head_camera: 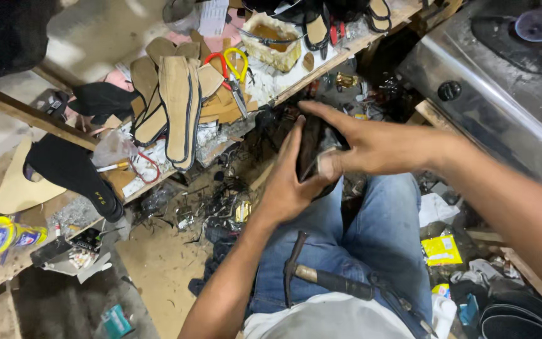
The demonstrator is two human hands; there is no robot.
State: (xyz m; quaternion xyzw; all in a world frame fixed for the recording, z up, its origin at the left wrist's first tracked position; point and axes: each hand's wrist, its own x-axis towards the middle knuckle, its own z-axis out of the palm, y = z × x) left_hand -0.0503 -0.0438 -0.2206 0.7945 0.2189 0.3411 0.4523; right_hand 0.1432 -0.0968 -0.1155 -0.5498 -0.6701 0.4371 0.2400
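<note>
Centre of frame: both hands close on a dark shoe piece (312,147), held above the knees of a person seated in jeans (371,238). The left hand (286,185) cups it from below and the near side, palm and fingers wrapped against it. The right hand (371,145) comes in from the right of the frame and clamps over the top, index finger stretched out toward the upper left, thumb pressing the lower edge. Both grips are firm on the piece; neither hand is free. A hammer (321,279) lies loose across the lap in the lower centre, head toward the left thigh, touching neither hand. Upper left: a wooden bench (321,66) carries tan insoles (180,107), stacked and overlapping, scissors (233,72) with red and yellow handles, and a crusted pot of glue (271,41). A black sole (73,169) rests at the left edge. Scraps and wrappers cover the floor below. Risks, as judged: the hammer sits unsecured and could slide off the thigh if a leg shifts; the piece is held only by hand pressure in mid-air, so a slip would drop it into the litter; the outstretched finger could be pinched if the pressing goes uneven.
</note>
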